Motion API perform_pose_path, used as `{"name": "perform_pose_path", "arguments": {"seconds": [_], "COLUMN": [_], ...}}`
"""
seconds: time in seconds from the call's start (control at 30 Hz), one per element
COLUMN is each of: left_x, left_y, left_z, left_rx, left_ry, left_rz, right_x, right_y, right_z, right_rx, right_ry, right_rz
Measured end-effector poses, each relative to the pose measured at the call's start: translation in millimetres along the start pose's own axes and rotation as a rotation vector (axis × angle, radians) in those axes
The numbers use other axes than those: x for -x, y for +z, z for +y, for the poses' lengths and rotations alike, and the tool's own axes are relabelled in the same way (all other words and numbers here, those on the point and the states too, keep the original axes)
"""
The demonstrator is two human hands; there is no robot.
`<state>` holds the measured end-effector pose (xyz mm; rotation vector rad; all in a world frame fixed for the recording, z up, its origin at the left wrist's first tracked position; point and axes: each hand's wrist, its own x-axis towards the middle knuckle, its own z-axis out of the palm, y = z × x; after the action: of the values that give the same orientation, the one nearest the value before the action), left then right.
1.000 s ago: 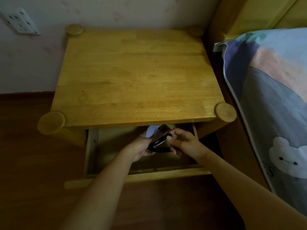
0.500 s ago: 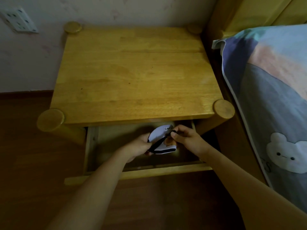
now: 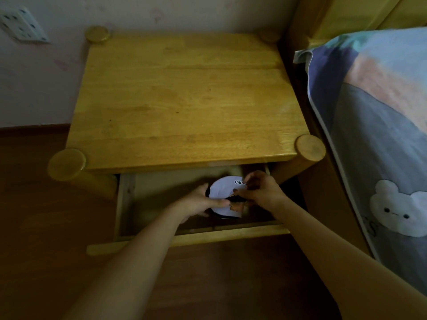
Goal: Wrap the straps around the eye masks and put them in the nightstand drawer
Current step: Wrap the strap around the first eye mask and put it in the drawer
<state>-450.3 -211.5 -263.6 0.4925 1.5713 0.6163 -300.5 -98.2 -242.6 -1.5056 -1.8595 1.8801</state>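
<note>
**A:** What fills the view?

**B:** Seen from above, a wooden nightstand (image 3: 184, 100) stands against a pale wall (image 3: 41, 84), on a dark wood floor (image 3: 34, 215). Its top is a bare yellow worktop with round post caps at the corners. To the right lies a bed with a pillow (image 3: 381, 135) in blue, pink and grey, printed with a white cartoon bear. A white wall socket (image 3: 22, 27) sits at the upper left.

**A:** And the drawer?

**B:** The nightstand drawer (image 3: 184, 240) is pulled out toward the viewer, under the worktop's front edge. Two bare forearms reach into it from below.

**A:** Where is the eye mask?

**B:** The eye mask (image 3: 225, 195) is over the open drawer, between both hands. It is white with black trim, an orange-brown print and the letters "CAPY" near its top edge.

**A:** How is each grip?

**B:** The left hand (image 3: 198, 202) grips the mask's left side, thumb on its face. The right hand (image 3: 261, 190) pinches a black strap (image 3: 235, 199) that crosses the mask's front, fingers curled tight.
</note>
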Motion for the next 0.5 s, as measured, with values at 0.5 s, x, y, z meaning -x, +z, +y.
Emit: {"name": "perform_pose_path", "arguments": {"seconds": [0.5], "left_x": [-27], "left_y": [23], "left_z": [5], "left_rx": [-0.657], "left_ry": [0.095], "left_rz": [0.307], "right_x": [-13], "right_y": [0], "right_z": [10], "right_rx": [0.689], "right_ry": [-0.055], "right_rz": [-0.052]}}
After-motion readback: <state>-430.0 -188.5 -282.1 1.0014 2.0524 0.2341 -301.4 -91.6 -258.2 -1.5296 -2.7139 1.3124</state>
